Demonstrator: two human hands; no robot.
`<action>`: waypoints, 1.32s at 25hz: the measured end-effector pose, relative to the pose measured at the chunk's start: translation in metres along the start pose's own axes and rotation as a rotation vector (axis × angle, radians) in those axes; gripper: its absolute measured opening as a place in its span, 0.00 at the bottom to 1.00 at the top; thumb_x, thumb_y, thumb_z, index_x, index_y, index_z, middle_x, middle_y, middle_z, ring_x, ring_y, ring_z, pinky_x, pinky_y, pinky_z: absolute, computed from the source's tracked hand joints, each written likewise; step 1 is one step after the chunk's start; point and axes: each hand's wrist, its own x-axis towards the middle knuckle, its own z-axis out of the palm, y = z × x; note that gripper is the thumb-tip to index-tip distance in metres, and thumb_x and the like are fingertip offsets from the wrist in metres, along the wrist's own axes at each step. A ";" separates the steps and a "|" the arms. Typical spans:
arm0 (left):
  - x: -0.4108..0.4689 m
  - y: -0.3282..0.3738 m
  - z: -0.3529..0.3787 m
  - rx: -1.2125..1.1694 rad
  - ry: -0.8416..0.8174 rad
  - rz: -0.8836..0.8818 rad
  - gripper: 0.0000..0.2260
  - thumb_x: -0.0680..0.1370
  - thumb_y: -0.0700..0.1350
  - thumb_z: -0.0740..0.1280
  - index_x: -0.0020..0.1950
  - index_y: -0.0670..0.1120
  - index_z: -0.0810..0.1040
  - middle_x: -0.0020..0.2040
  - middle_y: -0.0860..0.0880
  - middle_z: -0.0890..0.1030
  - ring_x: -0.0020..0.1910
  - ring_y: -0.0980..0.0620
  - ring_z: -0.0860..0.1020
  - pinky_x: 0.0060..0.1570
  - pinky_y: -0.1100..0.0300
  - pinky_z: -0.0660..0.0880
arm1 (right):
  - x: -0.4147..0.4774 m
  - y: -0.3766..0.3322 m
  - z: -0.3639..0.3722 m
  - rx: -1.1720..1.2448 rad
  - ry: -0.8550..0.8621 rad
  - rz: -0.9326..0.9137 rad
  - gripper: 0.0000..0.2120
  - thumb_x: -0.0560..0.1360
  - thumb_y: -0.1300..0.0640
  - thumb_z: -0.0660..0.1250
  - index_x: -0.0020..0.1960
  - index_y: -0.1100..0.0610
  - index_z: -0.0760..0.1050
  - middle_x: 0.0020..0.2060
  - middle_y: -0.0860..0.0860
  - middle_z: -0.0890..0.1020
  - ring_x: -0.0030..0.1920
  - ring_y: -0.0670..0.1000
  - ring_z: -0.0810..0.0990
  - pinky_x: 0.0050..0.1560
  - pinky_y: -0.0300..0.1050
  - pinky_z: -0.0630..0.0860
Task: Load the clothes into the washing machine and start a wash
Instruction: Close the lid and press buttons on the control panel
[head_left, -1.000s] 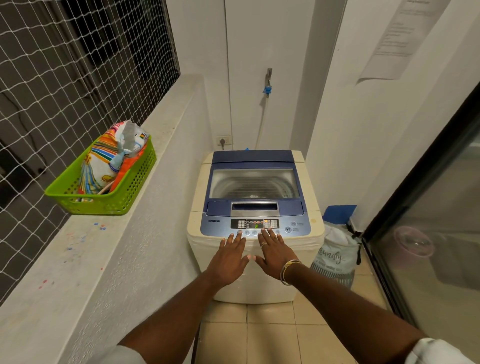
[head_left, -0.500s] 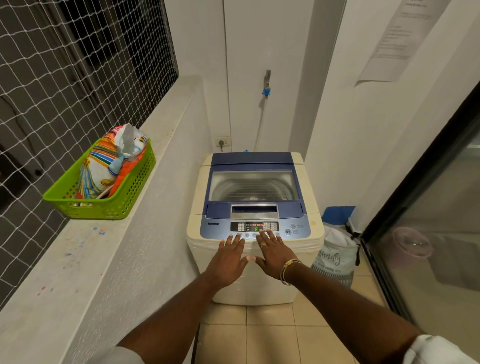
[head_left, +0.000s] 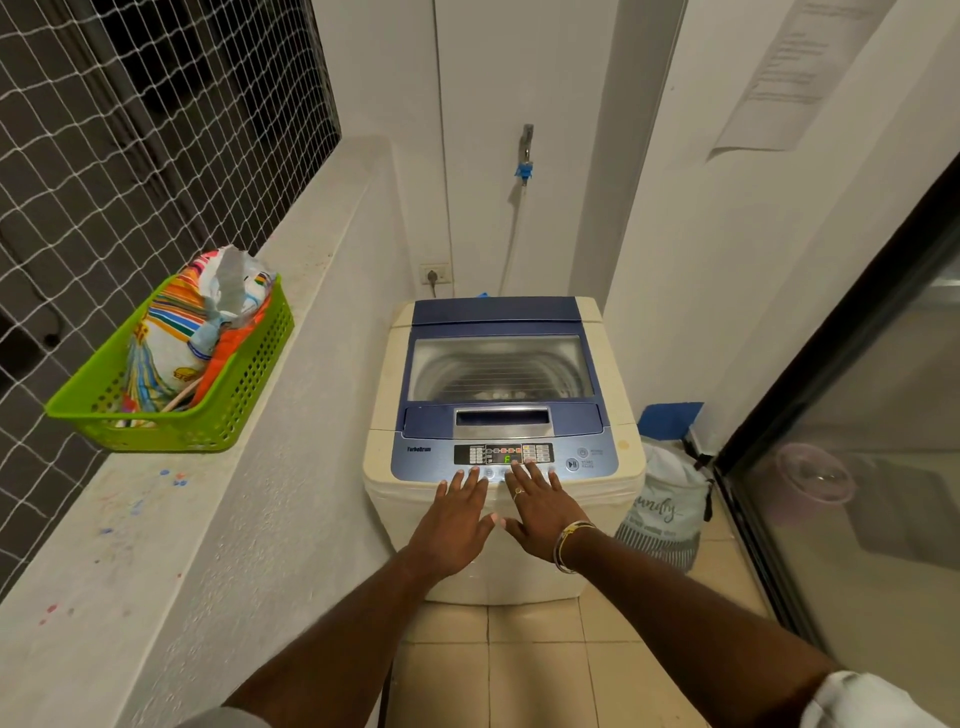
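A cream top-loading washing machine (head_left: 613, 374) with a blue lid stands in front of me, lid down. Through the lid window (head_left: 500, 366) I see the drum; its contents are unclear. The control panel (head_left: 503, 453) is lit with a green figure and red lamps. My left hand (head_left: 454, 517) lies flat, fingers straight, its fingertips at the buttons on the panel's front edge. My right hand (head_left: 537, 506), with a ring and bracelets, is spread beside it, its fingertips on the buttons below the display. Neither hand holds anything.
A green basket (head_left: 234, 410) with a colourful bag (head_left: 176, 332) sits on the concrete ledge (head_left: 156, 519) at left, against netting. A laundry bag (head_left: 662, 506) stands on the floor right of the machine. A glass sliding door (head_left: 857, 441) runs along the right. Tap and hose (head_left: 524, 156) on the back wall.
Both hands have stayed at the panel's front edge with barely any shift. The view has tilted slightly.
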 end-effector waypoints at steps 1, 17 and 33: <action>0.001 -0.001 0.002 0.011 -0.002 0.008 0.29 0.84 0.59 0.49 0.81 0.47 0.49 0.82 0.47 0.48 0.80 0.46 0.47 0.77 0.50 0.44 | 0.001 -0.001 0.002 -0.010 -0.007 -0.004 0.35 0.81 0.40 0.50 0.79 0.58 0.45 0.79 0.55 0.46 0.79 0.57 0.42 0.77 0.59 0.45; 0.016 -0.023 0.014 -0.031 -0.041 0.005 0.28 0.84 0.58 0.50 0.81 0.48 0.48 0.82 0.48 0.47 0.80 0.46 0.45 0.77 0.50 0.42 | 0.039 -0.026 0.012 0.011 -0.080 -0.044 0.34 0.80 0.45 0.54 0.79 0.59 0.48 0.79 0.56 0.50 0.79 0.57 0.45 0.77 0.58 0.46; 0.020 -0.037 0.024 -0.068 0.034 0.005 0.24 0.85 0.51 0.46 0.81 0.46 0.53 0.81 0.47 0.52 0.80 0.47 0.48 0.72 0.57 0.33 | 0.061 -0.050 0.004 -0.181 -0.214 0.022 0.34 0.79 0.55 0.59 0.78 0.63 0.48 0.77 0.64 0.52 0.78 0.62 0.50 0.77 0.57 0.48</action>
